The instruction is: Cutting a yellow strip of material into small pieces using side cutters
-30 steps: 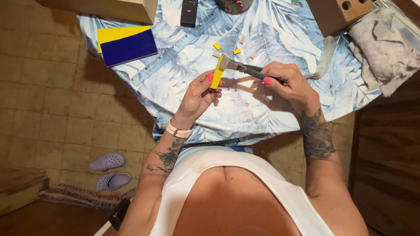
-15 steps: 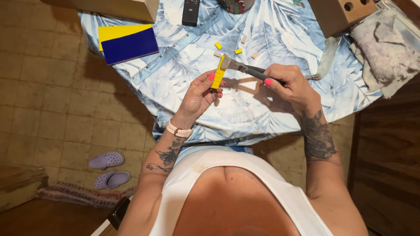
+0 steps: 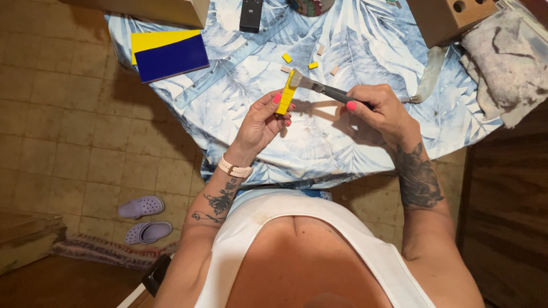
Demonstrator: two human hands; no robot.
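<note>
My left hand (image 3: 261, 121) pinches a narrow yellow tile strip (image 3: 286, 93), held upright over the table. My right hand (image 3: 381, 112) grips the dark handles of a pair of tile nippers (image 3: 319, 87), whose metal jaws bite the top end of the strip. Several small cut pieces (image 3: 311, 65), yellow and pale, lie on the leaf-patterned blue and white tablecloth (image 3: 245, 85) just beyond the strip.
A yellow tile and a dark blue tile (image 3: 170, 57) lie at the table's left edge, beside a clear ruler (image 3: 228, 63). A black remote (image 3: 250, 14), cardboard boxes (image 3: 448, 17) and a grey rag (image 3: 502, 63) sit at the far side. Lilac clogs (image 3: 142, 219) rest on the tiled floor.
</note>
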